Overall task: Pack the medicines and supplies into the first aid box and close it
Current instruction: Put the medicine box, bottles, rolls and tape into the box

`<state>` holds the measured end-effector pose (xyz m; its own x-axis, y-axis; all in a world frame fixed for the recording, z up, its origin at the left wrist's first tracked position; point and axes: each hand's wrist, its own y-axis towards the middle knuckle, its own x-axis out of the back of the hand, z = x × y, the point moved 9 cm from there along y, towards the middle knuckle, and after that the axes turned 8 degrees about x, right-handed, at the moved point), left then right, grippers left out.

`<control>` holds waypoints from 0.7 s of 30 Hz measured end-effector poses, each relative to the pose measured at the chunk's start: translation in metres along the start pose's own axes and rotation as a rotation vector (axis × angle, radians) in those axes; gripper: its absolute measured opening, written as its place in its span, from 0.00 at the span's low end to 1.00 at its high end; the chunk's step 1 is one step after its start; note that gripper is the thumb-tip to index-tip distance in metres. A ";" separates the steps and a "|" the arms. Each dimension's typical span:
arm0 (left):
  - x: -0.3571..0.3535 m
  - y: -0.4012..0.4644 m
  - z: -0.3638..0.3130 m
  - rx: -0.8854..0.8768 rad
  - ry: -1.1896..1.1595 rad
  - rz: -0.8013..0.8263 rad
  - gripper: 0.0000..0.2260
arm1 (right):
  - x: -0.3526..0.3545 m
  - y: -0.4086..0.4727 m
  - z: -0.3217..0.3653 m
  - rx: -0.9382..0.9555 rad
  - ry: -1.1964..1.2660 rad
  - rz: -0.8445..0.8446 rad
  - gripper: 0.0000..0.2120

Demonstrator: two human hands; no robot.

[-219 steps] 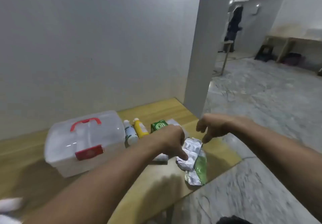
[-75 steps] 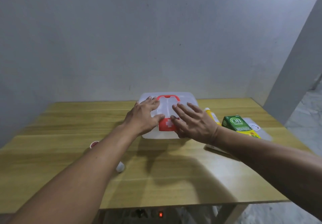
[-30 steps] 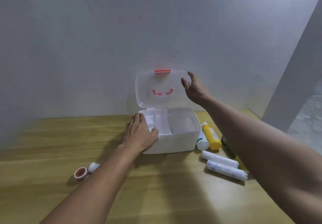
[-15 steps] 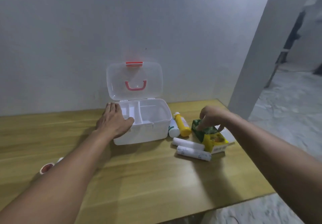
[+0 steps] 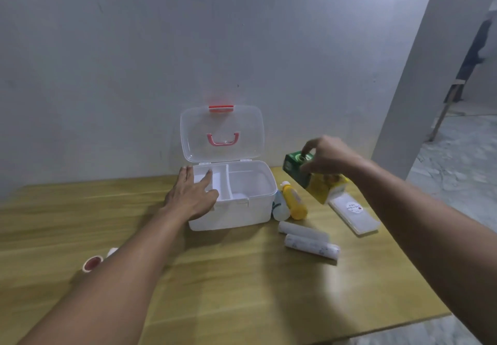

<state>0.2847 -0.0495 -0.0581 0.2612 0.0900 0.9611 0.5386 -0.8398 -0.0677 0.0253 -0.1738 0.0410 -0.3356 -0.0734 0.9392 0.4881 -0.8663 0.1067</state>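
The clear first aid box stands open on the wooden table, its lid with red handle upright against the wall. A white divided tray sits inside. My left hand rests flat on the box's left rim, fingers spread. My right hand grips a green and yellow medicine carton, lifted and tilted in the air just right of the box. On the table right of the box lie a yellow bottle, a white bottle, two white bandage rolls and a flat clear packet.
A red-cored tape roll and a small white item lie at the left, partly behind my left forearm. A grey wall rises right behind the box. A pillar stands at the right. The table's right edge drops to a marble floor.
My right hand has lifted the green and yellow carton off the table and tilted it toward the box. My left hand stays on the box rim. The flat clear packet beneath the carton is uncovered.
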 end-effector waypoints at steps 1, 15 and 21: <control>0.000 0.000 0.000 0.001 0.000 0.003 0.28 | 0.005 0.004 0.016 0.043 0.038 -0.005 0.21; -0.001 0.001 0.000 0.000 0.001 -0.007 0.27 | -0.079 0.040 0.135 0.369 -0.305 0.286 0.21; 0.001 -0.002 -0.002 -0.005 0.014 -0.003 0.27 | -0.088 0.039 0.129 0.434 -0.454 0.343 0.22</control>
<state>0.2823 -0.0494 -0.0560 0.2480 0.0849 0.9650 0.5354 -0.8422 -0.0634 0.1776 -0.1376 0.0044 0.2164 -0.0121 0.9762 0.8142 -0.5495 -0.1873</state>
